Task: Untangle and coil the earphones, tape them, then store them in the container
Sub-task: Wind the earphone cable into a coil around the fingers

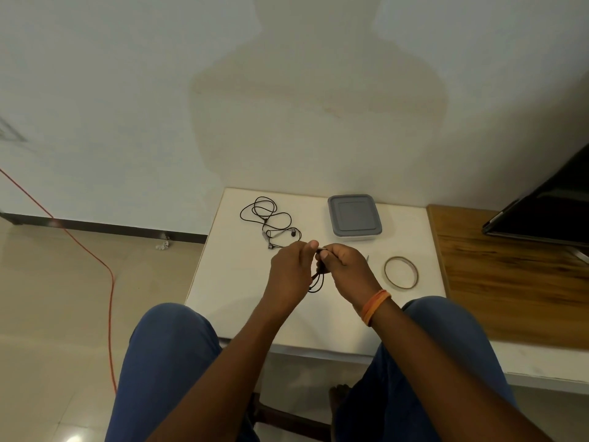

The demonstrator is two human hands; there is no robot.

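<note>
- Head view: hands meet above the white table (242, 314); your left hand (288, 275) and right hand (345, 269) both pinch the same black earphone cable (317, 279), whose short loops hang between them.
- Your right wrist wears an orange band (375, 306).
- A second pair of earphones (269, 220) lies tangled on the table, beyond your left hand.
- The grey-lidded container (354, 216) sits closed, near the far edge.
- The tape roll (401, 272) lies flat, just right of your right hand.
</note>
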